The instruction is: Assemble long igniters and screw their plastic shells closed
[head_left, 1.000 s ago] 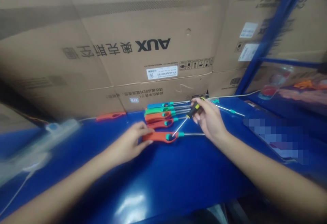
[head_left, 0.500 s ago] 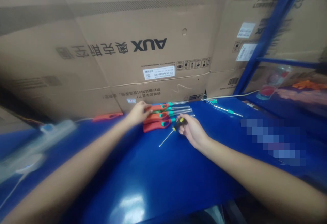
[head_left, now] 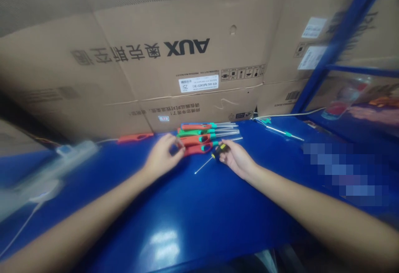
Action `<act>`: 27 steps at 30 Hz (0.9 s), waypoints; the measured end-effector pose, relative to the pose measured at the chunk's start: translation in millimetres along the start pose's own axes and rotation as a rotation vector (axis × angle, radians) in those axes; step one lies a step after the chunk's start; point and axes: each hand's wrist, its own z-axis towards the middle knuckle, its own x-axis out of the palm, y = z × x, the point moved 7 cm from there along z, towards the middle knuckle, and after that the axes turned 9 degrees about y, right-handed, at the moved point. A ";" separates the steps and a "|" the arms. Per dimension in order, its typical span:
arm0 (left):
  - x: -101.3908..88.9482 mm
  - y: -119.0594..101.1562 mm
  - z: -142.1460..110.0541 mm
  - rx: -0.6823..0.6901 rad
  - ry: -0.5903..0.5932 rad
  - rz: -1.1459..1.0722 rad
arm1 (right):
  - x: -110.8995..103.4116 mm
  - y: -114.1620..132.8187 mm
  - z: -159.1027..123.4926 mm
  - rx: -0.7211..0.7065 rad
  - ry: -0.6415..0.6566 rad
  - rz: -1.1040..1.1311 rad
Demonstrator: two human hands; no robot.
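My right hand (head_left: 238, 158) rests on the blue table (head_left: 193, 206) with its fingers closed round the black and yellow handle of a small screwdriver (head_left: 210, 159), whose thin shaft points left and toward me. My left hand (head_left: 162, 156) is curled at the left end of a pile of long lighters (head_left: 199, 138) with red, orange, green and blue handles and metal tubes. Its fingertips touch the nearest red one. I cannot make out whether it grips anything.
A separate orange lighter (head_left: 134, 137) lies further left. Large cardboard boxes (head_left: 174, 52) stand right behind the pile. A thin metal rod with a teal piece (head_left: 284, 133) lies to the right, near a blue shelf frame (head_left: 336, 40). A white device with a cable (head_left: 46, 173) sits at the left.
The orange lighter that lay before me has gone to the pile. My right hand lowered the screwdriver to the table. My left hand reached to the pile and has drawn back a little.
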 end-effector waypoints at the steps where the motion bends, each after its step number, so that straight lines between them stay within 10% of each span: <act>1: 4.5 2.8 -7.9 -0.015 0.027 -0.015 | 0.3 -0.7 0.4 0.002 0.005 0.001; 9: 21.5 33.1 -22.1 -0.160 0.019 -0.149 | -0.5 0.0 0.6 0.012 0.004 -0.007; 27: 18.1 2.0 -27.6 0.124 0.038 -0.115 | -4.6 2.8 0.6 0.057 -0.041 -0.005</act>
